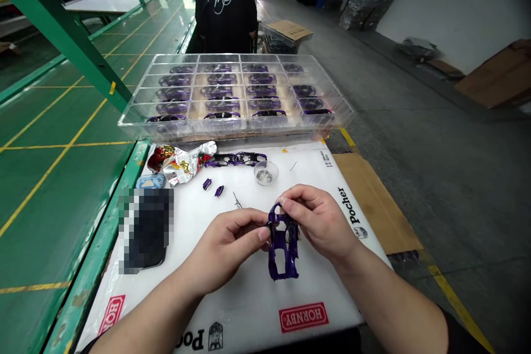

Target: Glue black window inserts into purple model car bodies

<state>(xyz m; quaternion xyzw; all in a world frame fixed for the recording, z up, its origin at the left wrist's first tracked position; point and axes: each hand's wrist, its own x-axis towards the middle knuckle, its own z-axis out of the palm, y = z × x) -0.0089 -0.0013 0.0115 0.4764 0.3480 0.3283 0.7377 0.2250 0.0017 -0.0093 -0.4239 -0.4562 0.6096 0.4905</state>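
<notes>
A purple toy car body frame [282,249] is held upright between both hands above the white covered work surface [232,304]. My left hand [234,240] pinches its left edge with thumb and fingers. At its upper right end, my right hand [317,215] grips it, thumb and forefinger together. Behind the hands, a small clear cup [266,173] holds tiny pieces. Two small purple parts [219,191] and a thin pointed tool [237,201] lie to the left of it. More purple frames [236,159] rest at the back of the surface.
A clear compartment tray [236,131] with several purple bodies stands behind the surface. A phone [149,227] and crumpled wrapper [185,165] lie left. Beyond the tray sits a person in black [226,5]. A green post [66,30] rises at the left; cardboard [373,204] is at the right.
</notes>
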